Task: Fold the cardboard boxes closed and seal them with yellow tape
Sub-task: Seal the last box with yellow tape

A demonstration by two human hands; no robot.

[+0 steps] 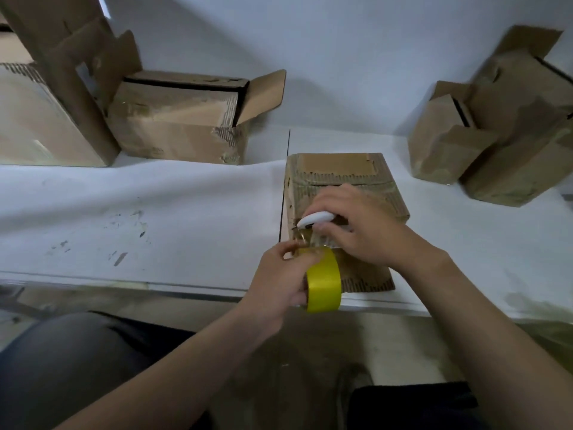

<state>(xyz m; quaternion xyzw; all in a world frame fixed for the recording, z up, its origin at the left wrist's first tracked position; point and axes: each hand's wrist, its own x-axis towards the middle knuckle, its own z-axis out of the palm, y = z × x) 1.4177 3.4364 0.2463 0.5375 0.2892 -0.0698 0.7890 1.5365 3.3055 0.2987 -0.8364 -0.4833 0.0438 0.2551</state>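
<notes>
A closed, worn cardboard box [338,175] sits on the white table near its front edge. My left hand [280,280] grips a roll of yellow tape [324,282] at the box's near side, with a strip drawn up onto the lid. My right hand [356,228] rests on the lid and holds a small white cutter [314,219], its tip by the stretched tape.
An open box [179,119] lies on its side at the back left beside a tall cardboard piece [59,72]. Two open boxes [496,128] stand at the back right. The white table [139,212] has scuff marks at the left. My knees are below the edge.
</notes>
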